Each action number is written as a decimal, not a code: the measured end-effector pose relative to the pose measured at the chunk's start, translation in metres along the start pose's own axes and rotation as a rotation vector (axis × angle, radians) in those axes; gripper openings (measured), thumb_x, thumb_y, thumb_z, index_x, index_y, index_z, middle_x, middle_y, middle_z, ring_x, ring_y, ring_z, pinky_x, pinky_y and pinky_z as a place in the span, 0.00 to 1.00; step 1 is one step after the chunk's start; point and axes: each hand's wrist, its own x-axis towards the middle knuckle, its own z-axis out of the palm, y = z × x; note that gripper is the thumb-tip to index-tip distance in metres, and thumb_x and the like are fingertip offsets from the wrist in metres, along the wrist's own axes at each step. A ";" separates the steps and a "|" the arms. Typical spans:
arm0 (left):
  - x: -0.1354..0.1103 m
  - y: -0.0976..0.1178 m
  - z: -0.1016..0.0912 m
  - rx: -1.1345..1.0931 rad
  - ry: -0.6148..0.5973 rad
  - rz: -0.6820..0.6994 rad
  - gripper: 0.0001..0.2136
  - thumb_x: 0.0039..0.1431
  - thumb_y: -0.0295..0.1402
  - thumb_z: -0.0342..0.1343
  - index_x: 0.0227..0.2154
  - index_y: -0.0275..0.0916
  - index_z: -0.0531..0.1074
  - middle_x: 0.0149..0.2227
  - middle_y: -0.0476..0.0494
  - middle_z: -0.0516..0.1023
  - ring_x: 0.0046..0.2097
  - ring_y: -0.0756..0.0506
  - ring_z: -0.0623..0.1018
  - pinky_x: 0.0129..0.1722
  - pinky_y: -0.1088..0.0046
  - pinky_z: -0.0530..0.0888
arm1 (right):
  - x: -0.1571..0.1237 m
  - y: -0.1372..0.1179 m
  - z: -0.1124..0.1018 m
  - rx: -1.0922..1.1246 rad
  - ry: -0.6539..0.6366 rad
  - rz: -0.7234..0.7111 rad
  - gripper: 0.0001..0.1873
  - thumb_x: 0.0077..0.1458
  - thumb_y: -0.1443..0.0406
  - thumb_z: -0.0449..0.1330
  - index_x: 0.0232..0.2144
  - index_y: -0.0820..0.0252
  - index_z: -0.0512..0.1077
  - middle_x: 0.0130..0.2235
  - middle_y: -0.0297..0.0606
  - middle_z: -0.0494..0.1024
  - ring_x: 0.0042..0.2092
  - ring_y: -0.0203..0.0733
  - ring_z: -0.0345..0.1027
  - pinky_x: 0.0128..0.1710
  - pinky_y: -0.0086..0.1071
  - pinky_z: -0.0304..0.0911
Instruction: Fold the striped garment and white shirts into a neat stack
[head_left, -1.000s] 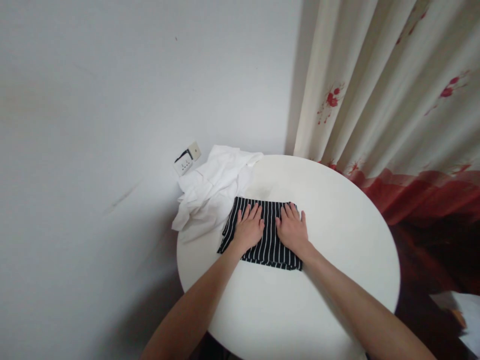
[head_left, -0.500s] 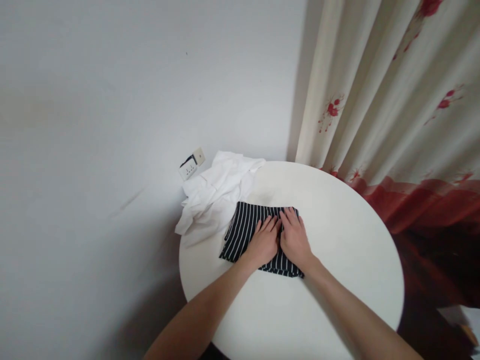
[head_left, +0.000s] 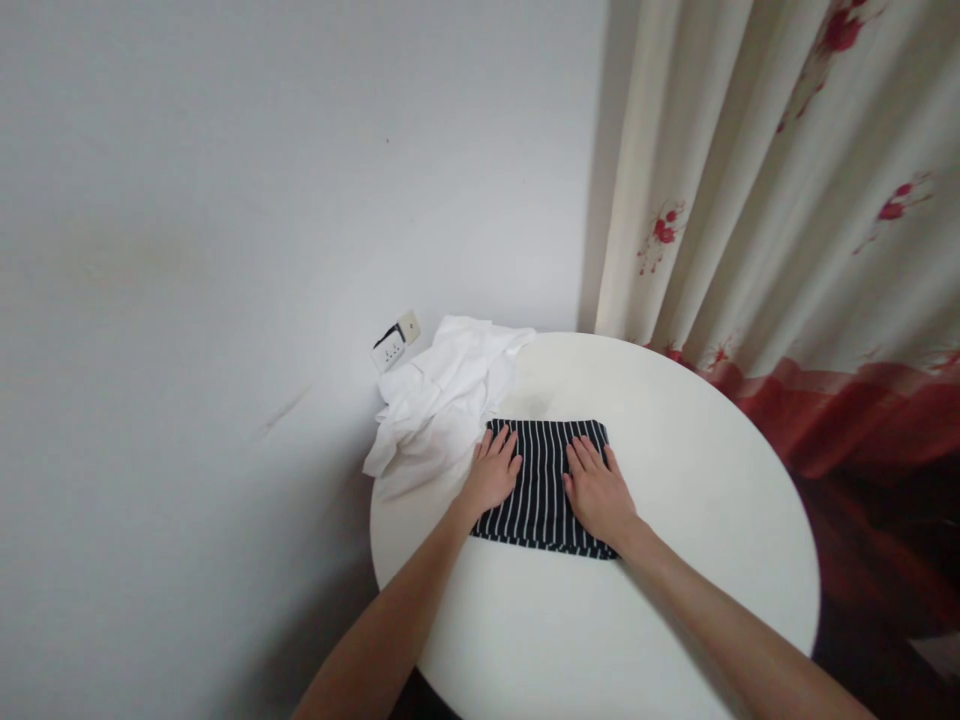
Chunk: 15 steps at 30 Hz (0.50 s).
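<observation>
A folded black cloth with thin white stripes [head_left: 545,480] lies flat on a round white table [head_left: 675,560]. My left hand [head_left: 491,477] rests palm down on the cloth's left edge, fingers stretched out. My right hand [head_left: 598,491] lies flat on its right part, fingers together and extended. Neither hand holds anything. A crumpled white garment [head_left: 442,395] sits just left of the striped cloth, at the table's back left rim.
A grey wall with a socket plate [head_left: 396,341] stands behind the table at the left. A cream curtain with red flowers and a red hem [head_left: 787,250] hangs at the right, close to the table's far edge.
My hands were side by side at the cloth's middle half a second ago; they have slid apart, the left one to the left edge. The cloth now lies squarer.
</observation>
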 end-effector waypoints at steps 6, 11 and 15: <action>-0.030 0.047 0.011 -0.113 -0.028 0.030 0.29 0.68 0.36 0.44 0.70 0.37 0.52 0.74 0.42 0.48 0.73 0.33 0.46 0.70 0.49 0.52 | -0.023 0.072 -0.023 0.098 0.034 -0.113 0.24 0.67 0.64 0.48 0.62 0.63 0.68 0.66 0.44 0.66 0.69 0.49 0.53 0.69 0.52 0.46; -0.031 0.058 0.011 -0.020 0.080 0.123 0.24 0.70 0.36 0.43 0.68 0.45 0.59 0.72 0.45 0.55 0.72 0.35 0.52 0.69 0.45 0.52 | -0.055 0.040 -0.027 0.081 0.228 0.108 0.24 0.65 0.70 0.47 0.59 0.64 0.71 0.64 0.48 0.69 0.69 0.51 0.54 0.69 0.54 0.47; -0.021 0.046 0.015 0.029 0.066 0.137 0.24 0.71 0.39 0.44 0.68 0.44 0.59 0.72 0.44 0.53 0.72 0.33 0.52 0.67 0.44 0.56 | -0.083 -0.016 -0.016 0.138 0.086 -0.027 0.29 0.65 0.67 0.52 0.67 0.57 0.62 0.70 0.44 0.57 0.72 0.53 0.46 0.69 0.58 0.44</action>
